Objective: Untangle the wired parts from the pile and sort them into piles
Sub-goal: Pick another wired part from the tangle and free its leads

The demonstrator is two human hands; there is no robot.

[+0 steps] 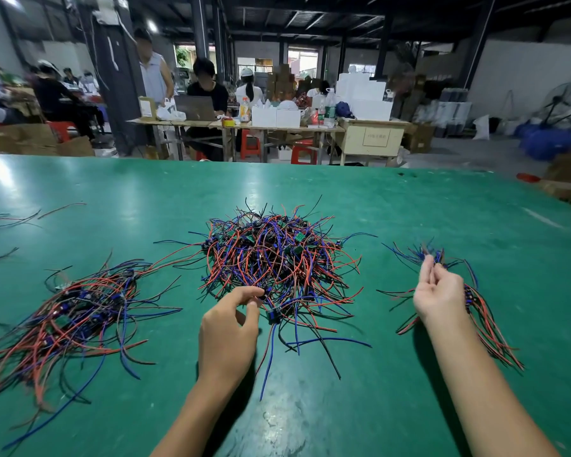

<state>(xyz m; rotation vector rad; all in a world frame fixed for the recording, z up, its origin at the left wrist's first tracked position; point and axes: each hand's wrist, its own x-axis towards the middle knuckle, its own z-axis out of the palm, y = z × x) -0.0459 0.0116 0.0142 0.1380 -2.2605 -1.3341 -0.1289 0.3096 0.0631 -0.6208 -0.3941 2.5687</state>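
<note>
**Wired parts being picked from the central tangle**

A green table (393, 206) is seen from above, with the central pile (279, 258) of red, blue and black wired parts lying at the middle of the view. At 6 o'clock of that pile, a small black part (273, 314) with trailing wires is found at the pile's near edge; the left hand (229, 328) is curled just beside it, thumb and forefinger closed on something dark at the edge of the tangle. Exactly which wire is pinched cannot be made out.

At 3 o'clock of the pile, the right hand (437, 293) is raised, and a bundle of wired parts (475, 301) is gripped in it. Much of the bundle is hidden behind the palm and wrist, and its far tips are blurred.

At 9 o'clock, a sorted pile (76, 315) is spread out, its left part blurred and cut off by the frame edge. A few loose wires (10, 219) at 10 o'clock are likewise cut off.

Beyond the table, seated people (208, 94) and cluttered benches (277, 127) are only dimly made out.
</note>
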